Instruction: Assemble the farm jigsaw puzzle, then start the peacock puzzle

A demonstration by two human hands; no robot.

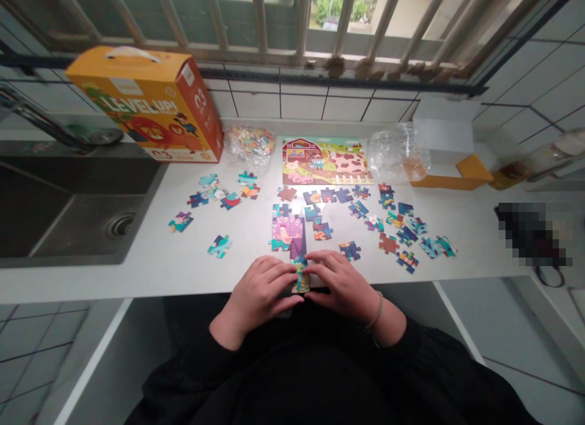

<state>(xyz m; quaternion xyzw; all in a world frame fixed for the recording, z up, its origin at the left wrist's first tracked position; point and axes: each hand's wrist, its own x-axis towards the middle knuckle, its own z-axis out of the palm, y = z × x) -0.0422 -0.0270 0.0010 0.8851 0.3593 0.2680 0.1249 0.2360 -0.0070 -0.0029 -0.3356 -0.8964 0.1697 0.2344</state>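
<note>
At the front edge of the counter, my left hand (265, 285) grips the left side of a colourful puzzle piece (300, 282) with thumb and fingers. My right hand (340, 280), with a bracelet at the wrist, pinches the same area from the right. Fingertips cover part of the piece, so I cannot tell whether it is one piece or two joined. Just beyond the hands lies a joined puzzle section (287, 230) with a purple peacock-like picture. Loose puzzle pieces (323, 231) lie close to its right, and a dark blue piece (350, 250) sits above my right hand.
More loose pieces (406, 235) spread to the right, others (220, 246) to the left. Behind them are a farm picture card (325, 161), a bag of pieces (250, 144), crumpled plastic (395, 148), an open box (450, 169) and an orange box (146, 108). A sink (82, 224) is at left.
</note>
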